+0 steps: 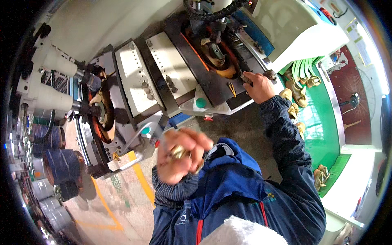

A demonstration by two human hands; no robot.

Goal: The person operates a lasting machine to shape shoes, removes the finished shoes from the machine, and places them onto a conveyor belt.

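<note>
My left hand (182,157) is raised in front of my chest, smeared by motion. Its fingers curl round a small shiny gold-coloured piece (179,152), whose kind I cannot make out. My right hand (261,87) rests at the near right edge of a shoe machine's dark bed (208,87), fingers closed on a small dark block (246,78). Beyond it a shoe (218,57) sits clamped under the machine's head, inside an orange-edged opening. A small yellow-handled tool (232,88) lies on the bed, left of my right hand.
On the left, a second station holds another shoe (107,116) under press arms (53,98). Pale drilled plates (171,65) lie between the stations. At right, a green conveyor (322,122) carries several tan shoes (297,93) under green strips (304,67). A fan (354,100) stands beyond.
</note>
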